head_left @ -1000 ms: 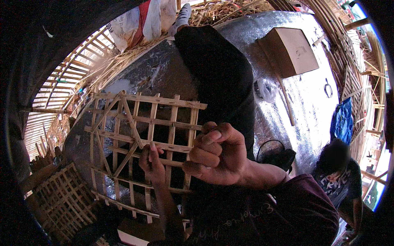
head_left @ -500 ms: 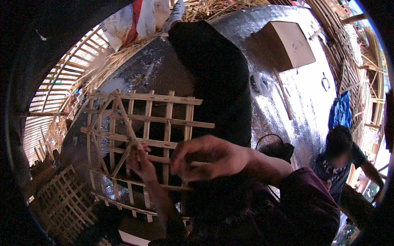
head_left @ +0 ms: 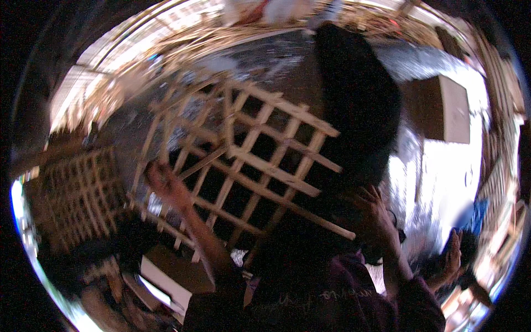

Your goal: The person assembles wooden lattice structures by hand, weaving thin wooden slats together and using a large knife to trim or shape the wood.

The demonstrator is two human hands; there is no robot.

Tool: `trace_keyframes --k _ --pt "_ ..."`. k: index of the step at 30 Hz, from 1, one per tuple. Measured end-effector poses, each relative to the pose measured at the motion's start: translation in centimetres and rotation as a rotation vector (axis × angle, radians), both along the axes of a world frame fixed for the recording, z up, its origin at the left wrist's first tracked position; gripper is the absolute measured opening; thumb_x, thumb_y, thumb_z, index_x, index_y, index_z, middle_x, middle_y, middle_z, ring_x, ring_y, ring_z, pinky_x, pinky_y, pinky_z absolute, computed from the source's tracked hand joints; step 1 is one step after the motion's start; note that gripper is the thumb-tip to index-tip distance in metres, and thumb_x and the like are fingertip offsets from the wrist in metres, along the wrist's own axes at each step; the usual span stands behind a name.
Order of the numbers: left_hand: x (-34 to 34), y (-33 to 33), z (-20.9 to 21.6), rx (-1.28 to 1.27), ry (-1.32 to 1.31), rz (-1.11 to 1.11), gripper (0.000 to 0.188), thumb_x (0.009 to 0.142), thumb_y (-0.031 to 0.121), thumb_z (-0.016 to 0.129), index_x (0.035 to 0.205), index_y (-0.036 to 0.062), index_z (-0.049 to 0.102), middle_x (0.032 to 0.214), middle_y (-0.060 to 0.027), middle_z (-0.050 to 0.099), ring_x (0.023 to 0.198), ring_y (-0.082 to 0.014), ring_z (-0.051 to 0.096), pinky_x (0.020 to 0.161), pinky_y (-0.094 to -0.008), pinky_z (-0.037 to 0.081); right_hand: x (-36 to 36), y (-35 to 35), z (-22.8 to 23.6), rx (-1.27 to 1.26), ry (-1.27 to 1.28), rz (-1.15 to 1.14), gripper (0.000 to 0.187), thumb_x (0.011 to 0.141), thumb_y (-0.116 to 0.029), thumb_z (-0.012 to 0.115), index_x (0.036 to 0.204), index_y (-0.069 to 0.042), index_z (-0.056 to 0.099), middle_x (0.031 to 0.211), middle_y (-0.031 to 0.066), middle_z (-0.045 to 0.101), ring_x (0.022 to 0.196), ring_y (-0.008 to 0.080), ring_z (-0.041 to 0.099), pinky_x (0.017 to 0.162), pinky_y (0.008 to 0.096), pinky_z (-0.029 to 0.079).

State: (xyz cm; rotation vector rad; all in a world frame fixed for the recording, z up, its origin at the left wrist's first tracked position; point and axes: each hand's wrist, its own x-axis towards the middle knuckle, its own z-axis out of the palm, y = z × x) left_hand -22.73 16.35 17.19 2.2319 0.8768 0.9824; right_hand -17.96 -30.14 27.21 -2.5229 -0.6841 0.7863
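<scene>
"Where's the bamboo lattice (head_left: 276, 172)?"
"Slanted beside the dark-trousered leg (head_left: 354, 99); left hand (head_left: 167, 183) at its left side, right hand (head_left: 373, 210) apart. Blurred; can't tell either grip."
"Risk?"
"One-sided support could let the lattice tip."

I wear this camera on my head, the left one of a side-by-side pair, and it looks steeply down past my chest. My shirt (head_left: 354, 288) fills the near lower edge, and my forearms rise from there toward my left hand (head_left: 166, 180) and right hand (head_left: 371, 203). The wooden lattice (head_left: 276, 175) lies close below, near mid-view. My dark-clothed leg (head_left: 357, 105) stretches away toward the top. The wide fisheye lens takes in the cardboard box (head_left: 456, 110) far to my right, bends the slatted wall (head_left: 495, 110) along the rim, and ends in black corners; the view is motion-blurred.
</scene>
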Motion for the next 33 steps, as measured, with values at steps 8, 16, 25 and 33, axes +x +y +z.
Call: trace_keyframes --k 8,16,25,33 --pt "-0.8 0.8 0.9 0.337 0.349 0.071 0.038 0.090 0.032 0.057 0.119 0.0097 0.055 0.123 -0.0175 0.053 0.112 -0.0367 0.050 0.093 -0.0472 0.040 -8.2 -0.2 -5.2 0.009 -0.130 0.016 0.044 0.082 -0.024 0.057 0.121 -0.003 0.055 0.120 0.0244 0.051 0.109 0.0451 0.049 0.101 0.0515 0.035" --pt "-1.1 1.6 -1.1 0.194 0.248 0.266 0.040 0.090 0.037 0.055 0.123 0.0134 0.055 0.128 -0.0124 0.052 0.119 -0.0348 0.047 0.101 -0.0509 0.029 -7.0 0.1 -4.9 0.251 0.087 -0.009 0.030 0.083 -0.016 0.055 0.109 -0.002 0.058 0.101 0.0212 0.060 0.094 0.0414 0.057 0.081 0.0485 0.045" --pt "-2.6 4.4 -4.7 0.215 0.468 0.237 0.036 0.089 0.044 0.052 0.116 0.0214 0.062 0.121 -0.0093 0.058 0.116 -0.0335 0.049 0.100 -0.0521 0.027 -4.2 0.8 -3.5 0.283 -0.100 -0.081 0.015 0.079 -0.009 0.068 0.092 -0.004 0.063 0.082 0.0138 0.065 0.070 0.0276 0.064 0.062 0.0343 0.051" --pt "-3.7 4.3 -5.0 0.024 0.327 0.277 0.031 0.089 0.043 0.051 0.110 0.0216 0.060 0.113 -0.0091 0.060 0.112 -0.0344 0.050 0.100 -0.0573 0.022 -3.0 1.0 -4.0 0.330 -0.140 -0.092 0.015 0.080 -0.006 0.066 0.094 -0.004 0.064 0.083 0.0115 0.066 0.071 0.0226 0.064 0.062 0.0323 0.050"
